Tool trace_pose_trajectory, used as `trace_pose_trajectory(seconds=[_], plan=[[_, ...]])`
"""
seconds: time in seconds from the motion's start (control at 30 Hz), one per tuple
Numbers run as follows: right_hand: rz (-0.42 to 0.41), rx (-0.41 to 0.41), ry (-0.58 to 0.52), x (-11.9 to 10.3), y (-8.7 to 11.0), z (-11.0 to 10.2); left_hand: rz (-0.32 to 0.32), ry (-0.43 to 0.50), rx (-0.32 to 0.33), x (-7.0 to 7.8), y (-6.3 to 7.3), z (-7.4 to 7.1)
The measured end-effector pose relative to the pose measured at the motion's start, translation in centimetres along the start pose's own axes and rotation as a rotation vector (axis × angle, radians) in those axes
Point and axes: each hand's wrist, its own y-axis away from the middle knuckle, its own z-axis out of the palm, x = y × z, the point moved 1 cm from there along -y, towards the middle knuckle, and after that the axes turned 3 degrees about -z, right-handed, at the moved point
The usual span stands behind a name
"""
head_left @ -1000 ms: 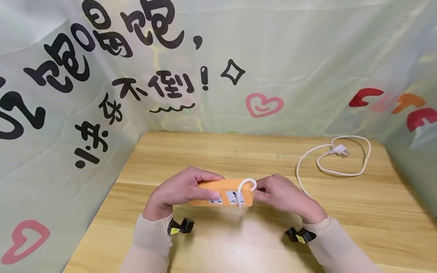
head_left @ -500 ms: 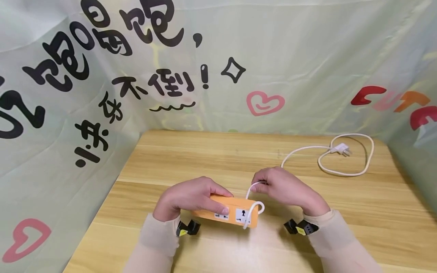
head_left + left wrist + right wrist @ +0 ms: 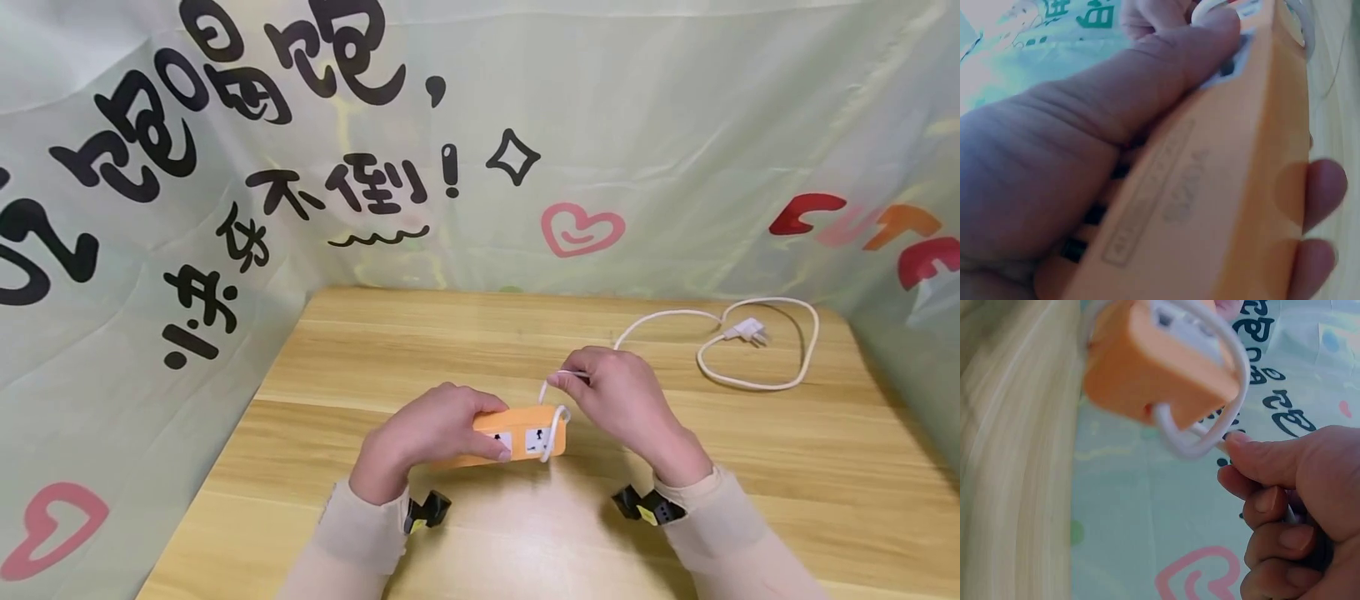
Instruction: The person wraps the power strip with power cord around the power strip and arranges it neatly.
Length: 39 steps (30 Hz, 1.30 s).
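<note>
Now the right fingers (image 3: 1275, 540), seemingly raised since earlier, pinch the cord (image 3: 1188, 447); left fingers (image 3: 1325, 194) grip the power strip (image 3: 519, 432).

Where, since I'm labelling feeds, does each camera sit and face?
Head: head-worn, looking forward and down at the table; left hand, right hand, sleeves show.
Left wrist: on that wrist, looks at left hand gripping orange power strip.
Right wrist: on that wrist, looks at right hand pinching white cord.
Both wrist views show power strip and cord.
</note>
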Motion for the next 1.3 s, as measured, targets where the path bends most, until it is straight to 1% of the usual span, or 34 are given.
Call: trace_pose_trajectory(seconds=[0.17,0.3,0.4,0.53,0.6,0.73,0.9,0.97,1.03,1.13,1.3], plan=[[-0.033,0.031,-0.007,-1.0,0.4,-0.3,-0.032,-0.061,0.055,0.2,-0.1,0.3],[-0.047,0.053,-0.051,-2.2,0.8,-0.8,-0.026,-0.127,0.119,0.5,0.3,0.0],[-0.060,0.083,-0.095,-3.3,1.1,-1.2,-0.014,-0.165,0.207,0.8,0.9,-0.6],[-0.101,0.126,-0.120,-4.3,1.5,-1.3,-0.028,-0.184,0.341,0.8,1.4,-1.3],[-0.129,0.140,-0.126,-4.6,1.6,-1.1,-0.034,-0.181,0.394,0.9,1.5,-1.5],[-0.156,0.178,-0.132,-4.8,1.8,-0.8,-0.065,-0.139,0.466,1.0,1.5,-1.7],[-0.133,0.219,-0.170,-4.6,1.6,-0.4,-0.169,-0.044,0.519,1.2,1.5,-2.0],[-0.124,0.229,-0.181,-4.6,1.6,-0.3,-0.197,-0.002,0.534,1.3,1.6,-2.1],[-0.119,0.233,-0.182,-4.6,1.7,-0.3,-0.206,0.035,0.548,1.4,1.6,-2.1],[-0.140,0.244,-0.165,-4.9,2.0,-0.3,-0.208,0.083,0.559,1.5,1.7,-2.1],[-0.224,0.272,-0.159,-5.3,2.3,0.0,-0.184,0.146,0.561,1.3,1.8,-2.1]])
